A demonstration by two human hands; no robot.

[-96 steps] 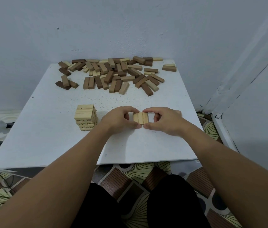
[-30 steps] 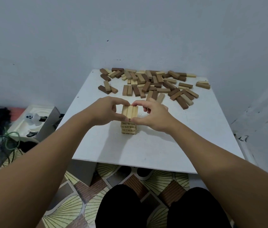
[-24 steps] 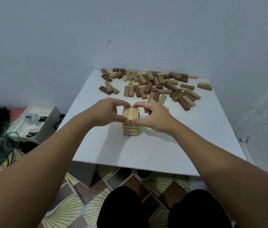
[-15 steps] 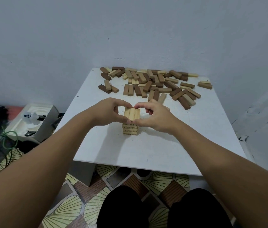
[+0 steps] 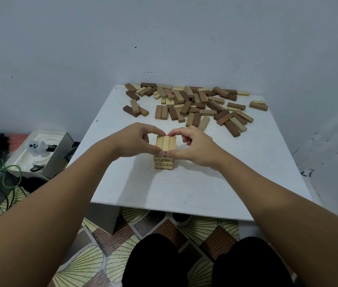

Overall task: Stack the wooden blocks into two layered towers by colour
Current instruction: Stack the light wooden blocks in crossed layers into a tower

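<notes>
Pale wooden blocks (image 5: 166,143), three side by side, are sitting atop the light tower (image 5: 163,162) mid-counter (image 5: 184,183). The left hand (image 5: 131,141) and right hand (image 5: 193,147) are pinching that layer from both sides. Loose blocks (image 5: 193,106), light and dark mixed, are lying scattered toward the far edge.

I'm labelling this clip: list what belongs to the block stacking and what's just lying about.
In the job:
- light tower
- top layer of three light blocks, pinched by left hand and right hand
- loose block pile
- white table

Lying about:
- foam box
- green cable
</notes>
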